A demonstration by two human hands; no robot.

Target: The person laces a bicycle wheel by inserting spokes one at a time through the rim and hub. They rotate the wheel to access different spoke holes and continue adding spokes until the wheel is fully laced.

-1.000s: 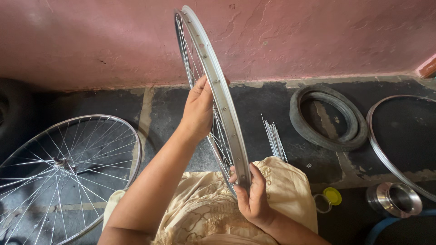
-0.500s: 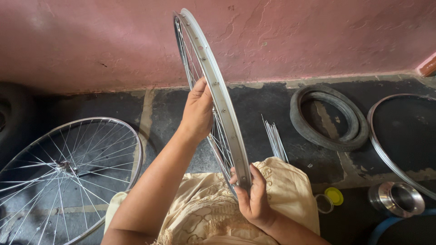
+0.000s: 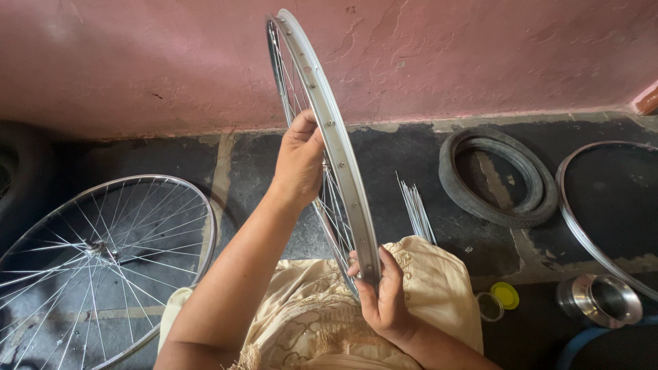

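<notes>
Spoked wheel rim (image 3: 327,130), silver, stands upright and edge-on at centre frame, top near the pink wall (image 3: 480,55), bottom over the lap on cream cloth (image 3: 308,322). Left hand (image 3: 299,161) grips it at mid-height from the 9 o'clock side; fingers curl together in among the spokes, thumb against the rim edge. Right hand (image 3: 384,301) holds the lower end at 6 o'clock; fingers closed round the rim, thumb lying along its outer face.

Surroundings, from the rim outward:
- Bundle of loose spokes (image 3: 416,209) on the dark floor, just beside the rim at 3 o'clock.
- Black tyre (image 3: 497,175) flat on the floor, farther out at 3 o'clock.
- Bare metal rim (image 3: 582,226) at the frame's right edge, partly cut off.
- Yellow lid (image 3: 506,295) beside a small clear jar (image 3: 488,307), 4 o'clock.
- Shiny metal cup-shaped part (image 3: 600,301), 4 o'clock, well apart.
- Second spoked wheel (image 3: 103,260) lying flat, 8 o'clock.
</notes>
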